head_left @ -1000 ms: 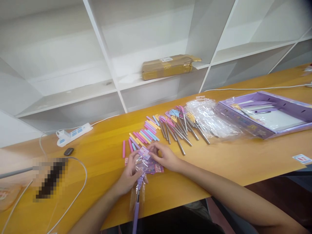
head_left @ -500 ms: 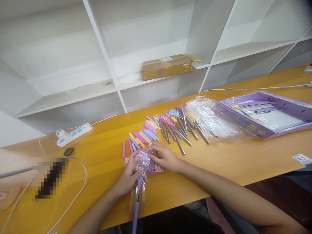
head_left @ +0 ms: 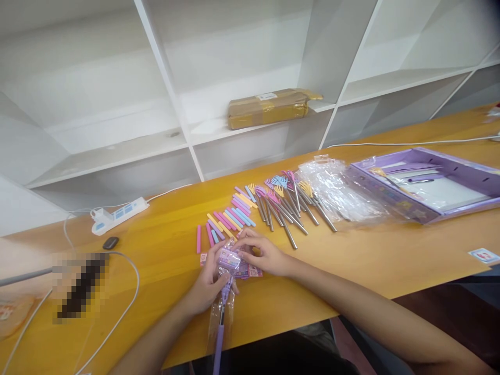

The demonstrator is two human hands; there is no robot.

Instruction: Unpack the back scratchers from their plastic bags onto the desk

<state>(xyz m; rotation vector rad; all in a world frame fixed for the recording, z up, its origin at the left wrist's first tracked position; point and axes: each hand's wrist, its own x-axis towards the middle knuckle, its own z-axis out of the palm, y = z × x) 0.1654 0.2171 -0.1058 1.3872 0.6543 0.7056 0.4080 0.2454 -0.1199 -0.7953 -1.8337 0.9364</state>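
Note:
My left hand (head_left: 211, 284) is closed around a clear plastic bag (head_left: 230, 333) holding a purple back scratcher (head_left: 219, 344) with a metal shaft. The scratcher's handle points down toward me, past the table edge. At the bag's upper end is a small purple printed card (head_left: 229, 259), partly behind glossy film. My right hand (head_left: 265, 253) pinches this card's right side with bent fingers. More printed cards (head_left: 255, 271) lie on the table under my hands, partly hidden.
Beyond my hands lie several coloured tubes (head_left: 224, 224) and back scratchers with metal shafts (head_left: 287, 208). Farther right are clear bags (head_left: 332, 182) and a purple box (head_left: 433, 211). A power strip (head_left: 121, 214), cables and a dark mouse-like object (head_left: 111, 242) lie left. A taped carton (head_left: 269, 110) sits on the shelf.
The card has shifted slightly down toward the scratcher's head and tilted, showing more of its printed lower part. My right fingers have moved a little with it; my left hand holds nearly still.

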